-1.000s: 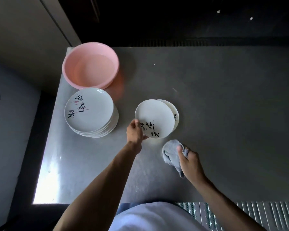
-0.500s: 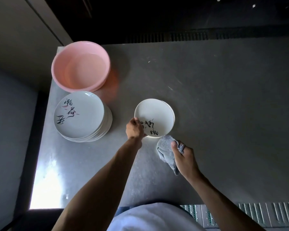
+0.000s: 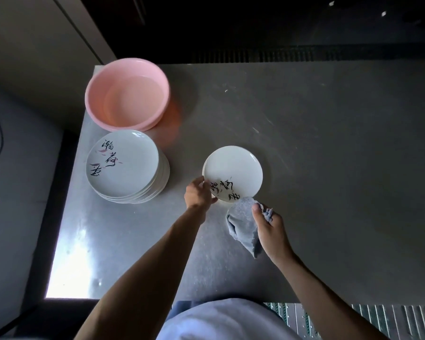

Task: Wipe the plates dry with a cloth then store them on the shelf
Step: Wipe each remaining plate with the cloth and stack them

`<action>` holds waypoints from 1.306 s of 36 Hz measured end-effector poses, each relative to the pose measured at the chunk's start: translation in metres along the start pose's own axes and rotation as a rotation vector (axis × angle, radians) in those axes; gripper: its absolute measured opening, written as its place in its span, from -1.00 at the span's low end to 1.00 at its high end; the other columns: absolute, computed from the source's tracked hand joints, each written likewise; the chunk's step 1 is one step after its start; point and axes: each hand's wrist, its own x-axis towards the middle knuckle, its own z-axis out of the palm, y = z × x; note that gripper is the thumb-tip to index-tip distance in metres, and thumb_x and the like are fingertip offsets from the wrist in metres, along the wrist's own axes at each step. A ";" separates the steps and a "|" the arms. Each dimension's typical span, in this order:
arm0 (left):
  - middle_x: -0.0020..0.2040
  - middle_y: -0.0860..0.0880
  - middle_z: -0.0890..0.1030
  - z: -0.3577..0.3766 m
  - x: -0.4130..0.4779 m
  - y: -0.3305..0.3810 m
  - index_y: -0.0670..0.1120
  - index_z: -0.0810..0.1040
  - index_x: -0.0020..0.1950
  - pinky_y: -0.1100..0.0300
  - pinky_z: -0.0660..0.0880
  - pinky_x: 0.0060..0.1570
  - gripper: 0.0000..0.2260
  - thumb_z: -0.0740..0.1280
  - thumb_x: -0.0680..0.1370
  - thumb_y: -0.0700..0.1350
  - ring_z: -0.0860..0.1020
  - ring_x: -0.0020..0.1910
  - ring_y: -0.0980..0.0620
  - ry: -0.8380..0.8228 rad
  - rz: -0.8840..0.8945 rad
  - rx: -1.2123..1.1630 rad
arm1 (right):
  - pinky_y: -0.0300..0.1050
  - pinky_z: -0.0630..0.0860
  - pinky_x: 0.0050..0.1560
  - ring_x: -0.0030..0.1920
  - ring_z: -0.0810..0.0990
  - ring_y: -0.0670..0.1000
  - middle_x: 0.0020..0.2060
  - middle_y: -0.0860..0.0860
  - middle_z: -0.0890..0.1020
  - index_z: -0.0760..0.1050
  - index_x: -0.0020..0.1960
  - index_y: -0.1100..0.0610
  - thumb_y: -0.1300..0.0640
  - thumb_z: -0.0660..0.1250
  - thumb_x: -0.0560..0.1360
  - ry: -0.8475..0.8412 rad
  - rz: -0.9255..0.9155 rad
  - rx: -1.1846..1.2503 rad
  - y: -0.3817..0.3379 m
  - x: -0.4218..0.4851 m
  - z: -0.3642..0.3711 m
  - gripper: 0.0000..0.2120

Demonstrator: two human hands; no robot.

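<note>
The plate (image 3: 233,165) now covers the lower one (seemingly fully), cloth (image 3: 242,218) drawn nearer.

Pale pink basin (image 3: 96,104), stack of white plates (image 3: 123,168) with black brush lettering and pink strokes, single white plate (image 3: 233,165) with black lettering, grey cloth (image 3: 242,220), dull grey table (image 3: 329,180).

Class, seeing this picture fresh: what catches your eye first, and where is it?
The pink basin at the far left corner of the table stands out, with a stack of white plates just in front of it. Mid-table, the left hand grips one plate by its edge while the right hand holds a grey cloth at its near rim.
</note>
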 end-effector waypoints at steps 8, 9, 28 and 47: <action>0.00 -0.11 0.71 -0.021 -0.027 -0.017 -0.12 0.63 0.17 -0.15 0.64 0.13 -0.52 0.24 0.62 0.27 0.67 0.01 -0.11 -0.084 0.091 0.200 | 0.06 0.52 0.14 0.15 0.66 0.13 0.13 0.15 0.69 0.56 0.23 0.18 -0.08 0.17 0.67 -0.072 0.374 0.585 -0.015 0.007 0.007 -0.62; 0.02 -0.14 0.71 -0.026 -0.038 -0.015 -0.15 0.64 0.20 -0.10 0.65 0.12 -0.46 0.21 0.65 0.30 0.67 -0.01 -0.09 -0.153 0.028 0.148 | 0.07 0.52 0.19 0.19 0.65 0.14 0.18 0.17 0.66 0.54 0.30 0.19 -0.09 0.13 0.68 -0.108 0.393 0.666 -0.021 0.006 0.008 -0.58; 0.22 -0.10 0.68 -0.162 -0.114 0.029 -0.02 0.56 0.37 0.04 0.58 0.09 -0.63 0.38 0.56 -0.19 0.64 0.16 -0.03 -0.371 0.223 -0.411 | 0.20 0.41 0.37 0.35 0.53 0.18 0.33 0.19 0.56 0.47 0.41 0.15 0.16 0.28 0.60 -0.596 0.334 0.583 -0.083 -0.002 0.076 -0.62; -0.20 -0.10 0.56 -0.259 -0.129 0.024 -0.14 0.60 -0.27 0.11 0.58 -0.10 -0.62 0.31 0.61 0.09 0.58 -0.17 -0.05 -0.358 0.329 -0.381 | -0.10 0.45 -0.15 -0.17 0.47 0.09 -0.20 0.19 0.45 0.49 -0.34 0.16 0.39 0.19 0.42 -0.828 0.201 0.429 -0.104 -0.013 0.113 -0.76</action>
